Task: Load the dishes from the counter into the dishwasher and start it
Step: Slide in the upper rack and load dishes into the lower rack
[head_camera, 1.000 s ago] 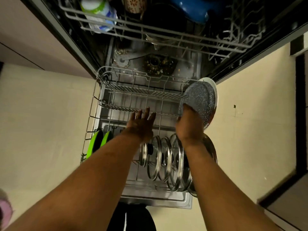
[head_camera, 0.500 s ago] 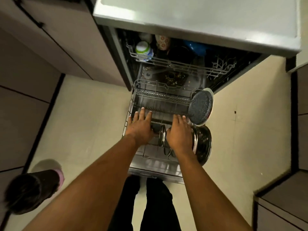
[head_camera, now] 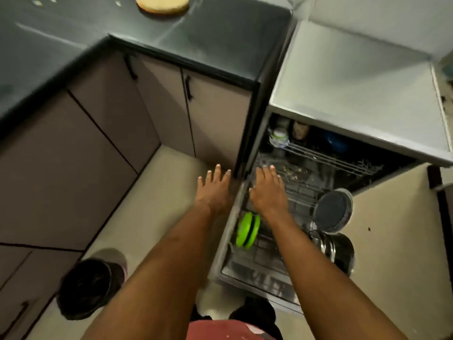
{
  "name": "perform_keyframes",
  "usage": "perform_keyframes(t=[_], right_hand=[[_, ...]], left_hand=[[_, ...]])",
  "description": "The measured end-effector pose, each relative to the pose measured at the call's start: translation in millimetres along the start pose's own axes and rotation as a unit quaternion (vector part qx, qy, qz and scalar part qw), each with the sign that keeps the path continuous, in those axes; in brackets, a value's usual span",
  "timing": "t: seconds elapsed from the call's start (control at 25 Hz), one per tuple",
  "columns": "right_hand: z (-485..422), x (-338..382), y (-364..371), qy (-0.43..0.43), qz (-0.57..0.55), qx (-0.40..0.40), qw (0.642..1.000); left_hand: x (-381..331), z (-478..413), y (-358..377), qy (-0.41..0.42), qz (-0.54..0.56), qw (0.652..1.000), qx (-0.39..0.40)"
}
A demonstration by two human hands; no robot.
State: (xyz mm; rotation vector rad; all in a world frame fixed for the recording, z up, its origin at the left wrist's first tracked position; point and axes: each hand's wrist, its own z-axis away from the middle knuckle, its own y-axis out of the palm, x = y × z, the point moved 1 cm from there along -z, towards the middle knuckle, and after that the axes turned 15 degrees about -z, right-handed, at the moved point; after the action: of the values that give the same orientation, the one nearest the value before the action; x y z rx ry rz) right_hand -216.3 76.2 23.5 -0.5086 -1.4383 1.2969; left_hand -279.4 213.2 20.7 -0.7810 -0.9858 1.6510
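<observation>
Both hands, left (head_camera: 215,186) & right (head_camera: 268,190), flat, holding nothing, above lower rack (head_camera: 301,200) w/ speckled plate (head_camera: 332,209), green plates (head_camera: 247,230), steel lids (head_camera: 326,244).

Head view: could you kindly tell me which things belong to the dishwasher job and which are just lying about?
Job: pulled-out wire lower rack; grey speckled round plate; bright green round discs; steel-rimmed lids; probably the pale yellow round dish.
Lying about: taupe cabinet doors; dark countertop.
</observation>
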Motion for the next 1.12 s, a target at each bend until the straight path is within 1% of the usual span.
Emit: perform_keyframes(t=[0.12, 0.28, 0.4, 0.6, 0.72, 0.88, 1.12], right_hand=[[-12.5, 93.7, 6.9, -0.045, 0.009, -0.029, 0.999], [-34.8, 191.2, 9.1, -0.105, 0.004, -0.041, 0.994], [-58.8, 245.1, 6.2, -0.142, 0.003, -0.052, 0.988], [-112.3, 284.4, 9.5, -0.162, 0.01, -0.07, 0.984], [-159.6, 303.1, 14.9, -0.171, 0.0, -0.066, 0.983], [-224.0, 319.7, 14.1, -0.177, 0.0, -0.055, 0.983], [-342.0, 334.1, -16.9, -0.191, 0.019, -0.069, 0.979]], left_hand=[[89.2, 15.7, -19.7, -0.019, -0.023, 0.999, -0.043], [172.1, 30.5, -61.0, -0.053, -0.018, 0.994, -0.091], [225.5, 27.0, -89.5, -0.071, -0.011, 0.99, -0.123], [280.2, 2.5, -114.2, -0.092, -0.017, 0.985, -0.143], [310.5, -29.0, -129.2, -0.108, -0.023, 0.986, -0.128], [336.2, -85.8, -167.3, -0.111, -0.032, 0.987, -0.114], [358.3, -186.1, -233.9, -0.107, -0.019, 0.987, -0.119]])
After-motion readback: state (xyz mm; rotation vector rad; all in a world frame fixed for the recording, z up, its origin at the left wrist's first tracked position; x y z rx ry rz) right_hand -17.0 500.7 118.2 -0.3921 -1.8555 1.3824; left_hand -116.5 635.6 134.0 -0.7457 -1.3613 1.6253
